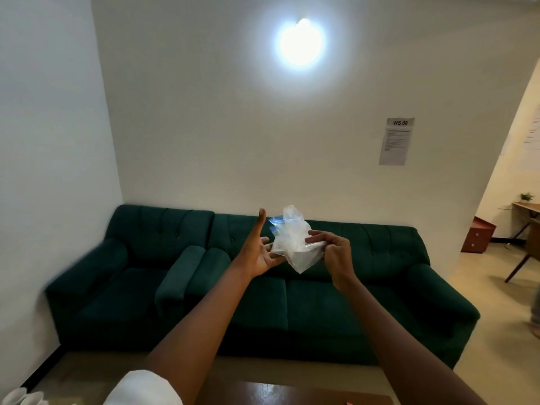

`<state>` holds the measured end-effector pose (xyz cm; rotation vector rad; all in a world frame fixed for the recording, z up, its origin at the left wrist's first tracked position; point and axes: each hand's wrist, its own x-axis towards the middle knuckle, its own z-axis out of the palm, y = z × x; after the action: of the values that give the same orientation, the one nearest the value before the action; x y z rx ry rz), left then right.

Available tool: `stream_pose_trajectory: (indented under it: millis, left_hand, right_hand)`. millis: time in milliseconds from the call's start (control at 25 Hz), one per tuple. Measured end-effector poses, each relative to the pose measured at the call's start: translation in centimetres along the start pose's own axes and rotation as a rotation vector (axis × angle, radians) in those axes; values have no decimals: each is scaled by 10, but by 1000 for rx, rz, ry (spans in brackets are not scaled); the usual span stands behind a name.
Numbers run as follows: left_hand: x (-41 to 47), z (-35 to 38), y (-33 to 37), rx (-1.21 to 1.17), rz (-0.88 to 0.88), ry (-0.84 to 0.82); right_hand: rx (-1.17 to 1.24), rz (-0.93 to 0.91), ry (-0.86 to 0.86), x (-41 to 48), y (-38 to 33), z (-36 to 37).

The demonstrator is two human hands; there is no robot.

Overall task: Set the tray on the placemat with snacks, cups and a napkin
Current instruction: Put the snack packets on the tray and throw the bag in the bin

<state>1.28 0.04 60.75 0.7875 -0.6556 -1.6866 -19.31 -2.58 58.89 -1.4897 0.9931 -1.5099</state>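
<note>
Held up before the dark green sofa [263, 287], a crumpled clear plastic bag [295, 244], probably napkins, is pinched by the right hand [336, 252]; the left hand [260, 252] is spread open beneath it. Next: pull one out.

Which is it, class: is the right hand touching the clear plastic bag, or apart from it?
Touching. The head view shows the right hand pinching the plastic bag between its fingers.

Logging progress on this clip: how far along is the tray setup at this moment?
Nothing looks done: no tray, placemat or cups are in view, only a strip of brown table at the bottom edge. In hand: the right hand pinches a clear plastic bag with pale contents, while the left hand is open beside it, fingers touching it. Everything on the tray appears left, as far as this view shows.
</note>
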Motion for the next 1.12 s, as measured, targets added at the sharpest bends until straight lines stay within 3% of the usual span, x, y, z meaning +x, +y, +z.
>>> stream_pose_trajectory:
  millis: [200, 320, 440, 560, 640, 760, 1040, 1120]
  left_hand:
    - [0, 7, 20, 370, -129, 40]
    - [2, 7, 12, 461, -82, 150]
    - [3, -2, 6, 493, 9, 208]
    - [3, -11, -3, 434, 65, 231]
    - [3, -13, -16, 441, 40, 177]
    - [5, -7, -45, 494, -39, 7]
    - [31, 33, -156, 584, -210, -156]
    - [34, 48, -199, 528, -293, -171]
  right_hand:
    - [-139, -128, -130, -2, 1, -5]
    - [-134, -131, -116, -10, 11, -5]
    - [-16, -4, -56, -16, 21, -13]
    - [250, 208, 101, -20, 24, -23]
    - [282, 294, 38, -28, 27, -25]
    - [145, 377, -119, -45, 37, -28]
    - [70, 472, 139, -134, 48, -133]
    - [168, 556, 269, -167, 50, -164]
